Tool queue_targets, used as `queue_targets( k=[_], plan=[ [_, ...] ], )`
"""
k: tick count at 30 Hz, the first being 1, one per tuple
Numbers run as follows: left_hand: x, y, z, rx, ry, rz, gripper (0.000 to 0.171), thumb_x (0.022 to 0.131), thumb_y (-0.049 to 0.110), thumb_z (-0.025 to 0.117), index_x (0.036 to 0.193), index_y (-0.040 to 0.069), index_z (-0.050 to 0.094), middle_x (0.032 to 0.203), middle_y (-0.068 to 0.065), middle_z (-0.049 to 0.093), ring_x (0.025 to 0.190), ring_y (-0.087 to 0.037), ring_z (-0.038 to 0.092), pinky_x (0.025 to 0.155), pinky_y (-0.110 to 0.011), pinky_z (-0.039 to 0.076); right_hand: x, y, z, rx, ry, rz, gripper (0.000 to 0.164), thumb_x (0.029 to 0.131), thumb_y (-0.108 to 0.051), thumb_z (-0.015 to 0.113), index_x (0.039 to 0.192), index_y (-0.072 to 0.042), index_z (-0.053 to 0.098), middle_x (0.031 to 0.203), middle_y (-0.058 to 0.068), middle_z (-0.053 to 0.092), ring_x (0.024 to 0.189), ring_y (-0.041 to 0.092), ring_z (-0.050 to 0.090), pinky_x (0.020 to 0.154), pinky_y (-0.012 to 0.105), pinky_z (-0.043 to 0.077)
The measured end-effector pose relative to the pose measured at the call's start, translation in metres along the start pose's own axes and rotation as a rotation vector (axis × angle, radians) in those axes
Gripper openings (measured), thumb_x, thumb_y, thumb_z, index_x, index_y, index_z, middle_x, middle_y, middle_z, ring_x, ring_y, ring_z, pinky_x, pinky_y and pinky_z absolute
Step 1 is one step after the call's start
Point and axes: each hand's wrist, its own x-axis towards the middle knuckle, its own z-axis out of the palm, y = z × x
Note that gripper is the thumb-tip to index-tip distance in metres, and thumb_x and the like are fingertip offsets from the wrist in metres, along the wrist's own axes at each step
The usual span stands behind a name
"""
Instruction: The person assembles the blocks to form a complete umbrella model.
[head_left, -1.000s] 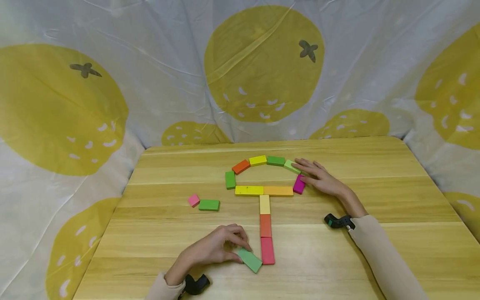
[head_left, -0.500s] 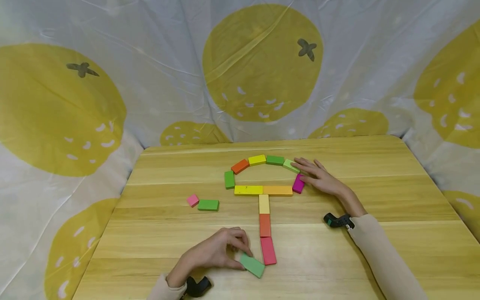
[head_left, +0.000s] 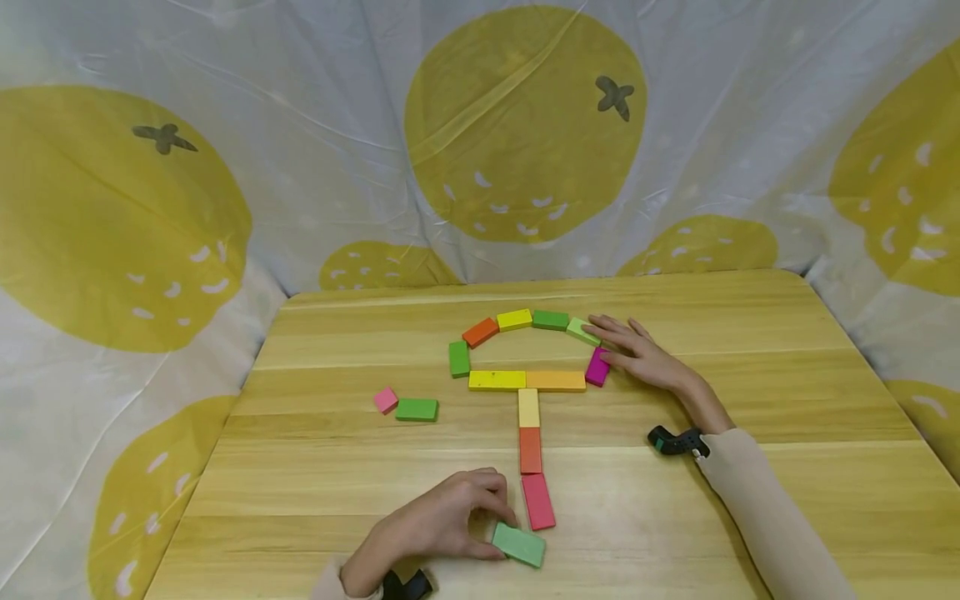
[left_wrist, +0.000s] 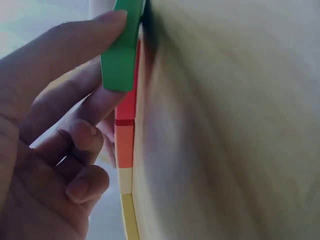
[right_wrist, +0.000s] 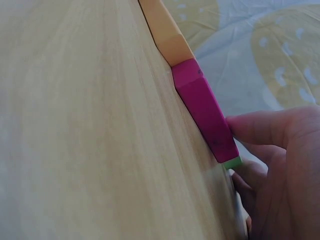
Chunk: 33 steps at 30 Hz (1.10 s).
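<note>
My left hand [head_left: 450, 517] pinches a pale green block [head_left: 519, 545] between thumb and fingers at its left end. That block lies just below the lower end of a pinkish-red block [head_left: 537, 502]; whether they touch is unclear. In the left wrist view the thumb presses one side of the green block [left_wrist: 118, 65]. My right hand [head_left: 648, 360] rests with fairly straight fingers at the right of the arch. Its thumb touches the magenta block [right_wrist: 204, 112], and its fingers partly cover a light green block [head_left: 581, 332].
Above the red block stand an orange-red block [head_left: 530, 450] and a cream block [head_left: 528, 408]. They meet a yellow block [head_left: 497, 381] and an orange block [head_left: 556, 382], under an arch of several blocks. A pink block [head_left: 386, 401] and a green block [head_left: 417, 410] lie left.
My left hand has moved right and toward the near edge with the pale green block, which has turned closer to level. The pinkish-red block's lower end has shifted slightly right. The right hand stays put.
</note>
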Motion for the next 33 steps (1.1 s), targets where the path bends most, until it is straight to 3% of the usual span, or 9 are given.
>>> queue_targets(
  k=[8, 14, 21, 33],
  plan=[
    [0.002, 0.009, 0.005, 0.078, 0.021, -0.025, 0.024, 0.082, 0.027, 0.090, 0.100, 0.020, 0.076, 0.094, 0.012, 0.063, 0.090, 0.000, 0.053, 0.083, -0.008, 0.045, 0.000, 0.002, 0.001, 0.001, -0.002, 0.011, 0.053, 0.108, -0.020, 0.052, 0.159, -0.008, 0.041, 0.172, 0.018, 0.022, 0.160, 0.044, 0.011, 0.125, 0.064, -0.009],
    [0.005, 0.015, 0.009, 0.165, 0.029, 0.021, 0.023, 0.082, 0.029, 0.090, 0.098, 0.018, 0.076, 0.092, 0.012, 0.065, 0.089, 0.002, 0.054, 0.083, -0.001, 0.040, 0.000, 0.002, 0.001, 0.001, -0.002, 0.009, 0.053, 0.108, -0.019, 0.052, 0.159, -0.008, 0.041, 0.171, 0.019, 0.022, 0.160, 0.044, 0.011, 0.125, 0.065, -0.009],
    [0.005, 0.013, 0.012, 0.266, 0.074, 0.030, 0.026, 0.079, 0.030, 0.091, 0.095, 0.019, 0.074, 0.090, 0.012, 0.065, 0.087, 0.003, 0.055, 0.082, 0.000, 0.039, 0.000, 0.003, 0.001, 0.001, 0.002, 0.008, 0.053, 0.108, -0.020, 0.052, 0.159, -0.010, 0.042, 0.171, 0.018, 0.024, 0.160, 0.044, 0.012, 0.125, 0.064, -0.009],
    [0.003, 0.010, 0.009, 0.273, 0.040, -0.025, 0.026, 0.080, 0.034, 0.090, 0.095, 0.021, 0.073, 0.089, 0.014, 0.063, 0.085, 0.003, 0.051, 0.077, -0.002, 0.038, 0.001, 0.002, 0.001, 0.013, 0.004, 0.008, 0.053, 0.108, -0.019, 0.053, 0.159, -0.010, 0.042, 0.171, 0.017, 0.024, 0.160, 0.043, 0.012, 0.125, 0.064, -0.009]
  ],
)
